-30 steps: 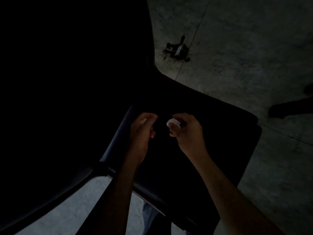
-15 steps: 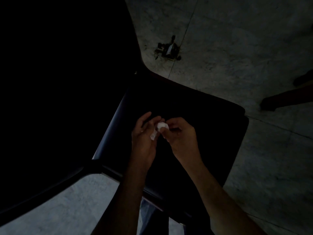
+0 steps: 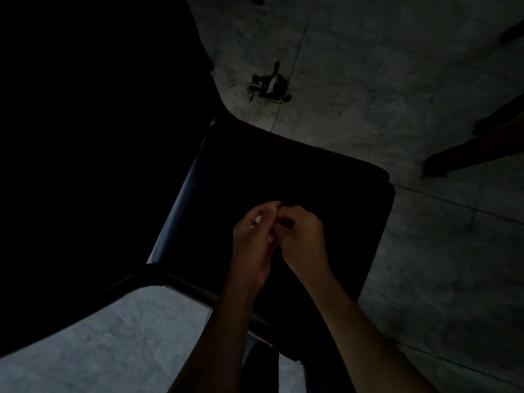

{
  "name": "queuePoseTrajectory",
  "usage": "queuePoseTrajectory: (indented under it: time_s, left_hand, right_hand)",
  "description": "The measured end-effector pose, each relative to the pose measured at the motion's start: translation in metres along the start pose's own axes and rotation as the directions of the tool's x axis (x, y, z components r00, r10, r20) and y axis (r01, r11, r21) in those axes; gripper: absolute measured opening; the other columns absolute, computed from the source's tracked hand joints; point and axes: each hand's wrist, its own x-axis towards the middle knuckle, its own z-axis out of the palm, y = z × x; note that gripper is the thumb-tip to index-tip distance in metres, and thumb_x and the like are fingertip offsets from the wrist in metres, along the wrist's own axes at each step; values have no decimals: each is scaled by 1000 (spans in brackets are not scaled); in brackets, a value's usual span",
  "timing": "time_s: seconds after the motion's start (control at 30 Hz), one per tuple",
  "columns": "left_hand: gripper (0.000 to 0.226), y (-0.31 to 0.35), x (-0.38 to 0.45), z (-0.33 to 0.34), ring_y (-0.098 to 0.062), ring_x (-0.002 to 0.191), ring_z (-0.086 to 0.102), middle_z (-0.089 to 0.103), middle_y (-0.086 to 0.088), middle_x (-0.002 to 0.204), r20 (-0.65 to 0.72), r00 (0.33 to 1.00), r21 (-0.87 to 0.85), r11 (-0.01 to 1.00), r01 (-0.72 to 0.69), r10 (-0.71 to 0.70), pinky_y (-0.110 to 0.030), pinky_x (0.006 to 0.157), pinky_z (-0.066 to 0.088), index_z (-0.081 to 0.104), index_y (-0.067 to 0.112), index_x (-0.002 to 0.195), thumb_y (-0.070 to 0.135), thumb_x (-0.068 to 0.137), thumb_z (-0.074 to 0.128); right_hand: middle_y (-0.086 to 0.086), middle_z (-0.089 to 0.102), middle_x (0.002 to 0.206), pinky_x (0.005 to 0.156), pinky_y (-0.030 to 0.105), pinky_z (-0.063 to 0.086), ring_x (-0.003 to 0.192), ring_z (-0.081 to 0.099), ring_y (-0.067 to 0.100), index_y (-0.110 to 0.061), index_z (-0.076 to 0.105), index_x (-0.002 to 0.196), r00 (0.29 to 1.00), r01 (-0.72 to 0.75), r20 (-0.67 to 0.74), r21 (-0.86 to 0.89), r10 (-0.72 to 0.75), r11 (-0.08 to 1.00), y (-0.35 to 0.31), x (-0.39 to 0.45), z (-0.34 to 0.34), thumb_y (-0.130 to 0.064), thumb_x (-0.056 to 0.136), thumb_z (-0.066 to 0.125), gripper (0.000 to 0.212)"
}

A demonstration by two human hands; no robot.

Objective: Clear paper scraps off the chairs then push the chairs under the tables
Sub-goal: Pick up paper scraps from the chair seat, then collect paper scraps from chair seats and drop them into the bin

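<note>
Scrap-clearing step: left hand (image 3: 252, 236) and right hand (image 3: 302, 236) pressed together over the chair (image 3: 326, 188), fingers curled on paper scraps (image 3: 258, 219); next, likely bin them, then push chair toward 9 o'clock.

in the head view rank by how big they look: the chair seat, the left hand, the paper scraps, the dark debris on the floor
1. chair seat, by far the largest.
2. left hand.
3. dark debris on the floor; it lies farther from the camera, so this rank is unsure.
4. paper scraps, only small white bits showing in the left hand's grip.
</note>
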Motion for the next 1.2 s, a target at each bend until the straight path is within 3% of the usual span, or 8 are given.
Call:
queuePoseTrajectory:
  time_s: [0.13, 0.27, 0.4, 0.57, 0.63, 0.7, 0.97, 1.2]
  left_hand:
    - [14, 4, -8, 0, -23, 82, 71, 74, -14, 90, -73, 996, 91, 995, -44, 50, -28, 70, 57, 69, 4, 101, 10, 95, 57]
    - [13, 20, -23, 3, -11, 64, 62, 70, -1, 73, -144, 978, 313, 945, -97, 148, -22, 60, 52, 72, 16, 88, 10, 92, 62]
    - [13, 52, -54, 14, -6, 52, 53, 60, 7, 56, -138, 957, 436, 883, -173, 256, -21, 51, 44, 72, 13, 80, 16, 91, 65]
    - [19, 112, -123, 37, -9, 63, 62, 66, 7, 65, -27, 895, 702, 646, -301, 446, -19, 58, 46, 70, 18, 71, 26, 88, 68]
    - [18, 139, -154, 42, -5, 69, 59, 63, 12, 74, 39, 834, 822, 457, -340, 551, -9, 57, 38, 70, 18, 78, 32, 88, 67]
    - [21, 166, -186, 44, -2, 73, 51, 55, 13, 82, 98, 771, 901, 272, -337, 629, -9, 59, 33, 70, 20, 89, 40, 88, 65]
    - [28, 253, -282, 26, -12, 82, 60, 57, 7, 95, 263, 625, 884, 75, -461, 735, -32, 70, 53, 64, 25, 101, 50, 87, 64]
    - [35, 330, -320, -64, -17, 86, 61, 57, 6, 98, 340, 500, 858, -45, -512, 796, -34, 67, 51, 64, 25, 106, 54, 88, 58]
  right_hand:
    - [-10, 71, 85, 75, 19, 53, 81, 69, 4, -28, 66, 91, 997, -70, 49, 103, 65, 992, -5, -12, -18, 7, 85, 61, 36]
    - [-10, 70, 88, 81, 21, 53, 84, 67, 2, -28, 64, 91, 995, -84, -45, 56, 86, 995, -18, -24, -45, 0, 87, 62, 28]
    - [-8, 68, 92, 76, 15, 50, 83, 64, -3, -22, 65, 97, 994, -46, -99, -48, 41, 998, -56, -37, -74, -6, 88, 63, 19]
    - [0, 64, 116, 95, 32, 48, 108, 60, 16, -15, 63, 118, 995, 42, -77, -294, -67, 955, -134, -62, -117, -21, 91, 61, 28]
    - [1, 60, 126, 100, 42, 45, 118, 54, 20, -18, 58, 126, 993, 100, -21, -412, -120, 906, -170, -75, -135, -29, 93, 58, 35]
    - [0, 57, 131, 100, 45, 44, 122, 51, 21, -19, 55, 130, 984, 163, 16, -494, -178, 854, -204, -89, -148, -34, 94, 56, 39]
    - [3, 48, 144, 104, 44, 41, 131, 45, 24, -16, 50, 136, 910, 316, -27, -601, -413, 735, -313, -147, -157, -40, 90, 60, 53]
    - [6, 40, 150, 109, 43, 36, 137, 38, 23, -14, 46, 141, 866, 331, -70, -665, -496, 670, -382, -198, -71, -38, 92, 59, 56]
